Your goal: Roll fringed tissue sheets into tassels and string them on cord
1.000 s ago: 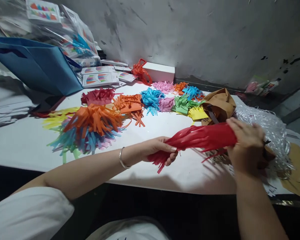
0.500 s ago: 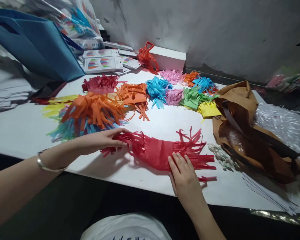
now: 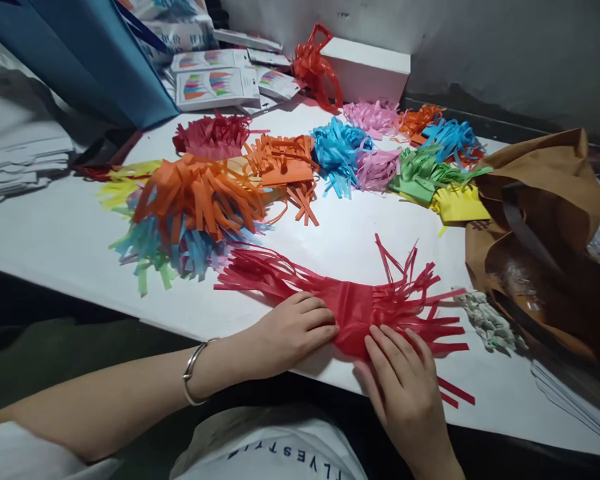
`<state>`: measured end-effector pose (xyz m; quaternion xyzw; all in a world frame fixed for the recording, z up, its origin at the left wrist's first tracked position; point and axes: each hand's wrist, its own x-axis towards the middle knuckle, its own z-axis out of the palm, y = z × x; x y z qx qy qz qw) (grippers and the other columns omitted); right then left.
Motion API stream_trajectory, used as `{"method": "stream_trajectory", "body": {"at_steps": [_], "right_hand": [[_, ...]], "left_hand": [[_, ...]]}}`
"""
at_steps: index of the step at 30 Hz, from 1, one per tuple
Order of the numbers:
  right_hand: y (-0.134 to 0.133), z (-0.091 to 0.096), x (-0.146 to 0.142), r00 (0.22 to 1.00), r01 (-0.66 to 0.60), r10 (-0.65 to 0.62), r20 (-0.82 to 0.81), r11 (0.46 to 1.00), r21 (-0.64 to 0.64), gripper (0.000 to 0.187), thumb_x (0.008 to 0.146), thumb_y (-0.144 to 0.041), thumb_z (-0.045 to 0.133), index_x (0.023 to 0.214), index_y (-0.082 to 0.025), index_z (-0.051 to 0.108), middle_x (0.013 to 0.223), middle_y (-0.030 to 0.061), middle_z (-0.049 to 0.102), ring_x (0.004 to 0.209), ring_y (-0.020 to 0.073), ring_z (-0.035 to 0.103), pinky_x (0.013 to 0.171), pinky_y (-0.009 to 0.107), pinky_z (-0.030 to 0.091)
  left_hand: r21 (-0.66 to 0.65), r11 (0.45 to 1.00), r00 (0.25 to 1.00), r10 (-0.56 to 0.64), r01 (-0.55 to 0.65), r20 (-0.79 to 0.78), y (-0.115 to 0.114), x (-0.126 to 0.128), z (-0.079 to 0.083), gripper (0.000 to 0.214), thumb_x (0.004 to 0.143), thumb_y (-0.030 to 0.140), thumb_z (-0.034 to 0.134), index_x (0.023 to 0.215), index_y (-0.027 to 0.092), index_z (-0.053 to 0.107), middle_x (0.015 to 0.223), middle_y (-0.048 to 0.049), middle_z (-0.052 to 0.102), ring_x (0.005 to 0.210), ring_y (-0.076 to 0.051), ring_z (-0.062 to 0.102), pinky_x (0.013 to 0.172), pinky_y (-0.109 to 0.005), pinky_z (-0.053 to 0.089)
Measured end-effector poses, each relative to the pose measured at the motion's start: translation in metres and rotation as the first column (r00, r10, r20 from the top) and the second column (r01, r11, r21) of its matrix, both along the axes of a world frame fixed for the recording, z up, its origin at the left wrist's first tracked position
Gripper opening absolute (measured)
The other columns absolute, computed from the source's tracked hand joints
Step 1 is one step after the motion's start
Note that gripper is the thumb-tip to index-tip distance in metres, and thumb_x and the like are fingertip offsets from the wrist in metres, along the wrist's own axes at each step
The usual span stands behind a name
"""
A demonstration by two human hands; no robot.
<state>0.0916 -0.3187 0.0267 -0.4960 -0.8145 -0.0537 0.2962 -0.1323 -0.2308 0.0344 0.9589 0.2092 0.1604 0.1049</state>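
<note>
A red fringed paper piece (image 3: 353, 300) lies flat on the white table (image 3: 55, 240) near its front edge, its cut strips fanning out left and right. My left hand (image 3: 295, 330), a bangle on its wrist, rests on the left side of the uncut middle band with fingers curled and pressed down. My right hand (image 3: 405, 383) lies flat with fingers stretched out, their tips on the lower edge of the same band.
Piles of fringed paper lie behind: an orange-over-blue heap (image 3: 195, 207), dark red (image 3: 213, 133), blue (image 3: 337, 150), pink, green (image 3: 420, 177), yellow. A brown bag (image 3: 545, 220) sits right, a blue bag (image 3: 110, 60) back left, a white box (image 3: 370, 70) by the wall.
The red fringed paper, held up in the air a second ago, now lies on the table. Both hands have drawn in to its middle band near the front edge.
</note>
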Motion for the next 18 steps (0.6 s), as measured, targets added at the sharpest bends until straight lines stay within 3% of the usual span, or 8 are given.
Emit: {"method": "stream_trajectory", "body": {"at_steps": [3, 8, 14, 18], "right_hand": [[-0.001, 0.000, -0.003, 0.998, -0.064, 0.064, -0.008, 0.998, -0.002, 0.024, 0.096, -0.013, 0.058, 0.119, -0.010, 0.065, 0.115, 0.0135, 0.073, 0.111, 0.0271, 0.066, 0.106, 0.050, 0.043], [-0.004, -0.009, -0.002, 0.995, -0.092, 0.091, -0.033, 0.996, -0.021, 0.029, 0.092, 0.001, 0.049, 0.113, -0.010, 0.066, 0.102, 0.0114, 0.075, 0.100, 0.0248, 0.069, 0.101, 0.050, 0.046], [-0.002, -0.003, -0.004, 0.991, -0.059, 0.049, -0.128, 0.995, -0.075, 0.020, 0.092, -0.002, 0.053, 0.102, -0.013, 0.067, 0.089, 0.0070, 0.073, 0.087, 0.0210, 0.068, 0.095, 0.046, 0.047], [0.001, 0.007, -0.005, 0.977, -0.070, 0.033, -0.211, 0.983, -0.169, 0.008, 0.095, -0.014, 0.061, 0.100, -0.016, 0.067, 0.089, 0.0047, 0.073, 0.086, 0.0196, 0.066, 0.098, 0.045, 0.044]], "left_hand": [[-0.019, 1.000, 0.999, -0.005, 0.005, 0.043, 0.001, -0.001, 0.002, 0.020, 0.100, 0.015, 0.048, 0.113, 0.014, 0.062, 0.103, -0.0088, 0.071, 0.096, -0.022, 0.060, 0.090, -0.038, 0.045], [-0.019, 1.000, 0.999, 0.016, -0.016, 0.043, -0.007, -0.003, 0.004, 0.024, 0.099, 0.019, 0.050, 0.122, 0.014, 0.059, 0.117, -0.0106, 0.069, 0.106, -0.025, 0.058, 0.100, -0.044, 0.037], [-0.080, 0.997, 0.996, 0.016, -0.009, 0.084, -0.010, -0.002, -0.001, 0.023, 0.096, 0.006, 0.044, 0.107, 0.015, 0.062, 0.099, -0.0077, 0.071, 0.091, -0.021, 0.058, 0.090, -0.041, 0.038], [-0.180, 0.983, 0.995, 0.044, -0.027, 0.094, -0.009, -0.002, 0.000, 0.023, 0.092, 0.006, 0.049, 0.108, 0.017, 0.063, 0.101, -0.0070, 0.071, 0.093, -0.021, 0.058, 0.089, -0.040, 0.038]]}}
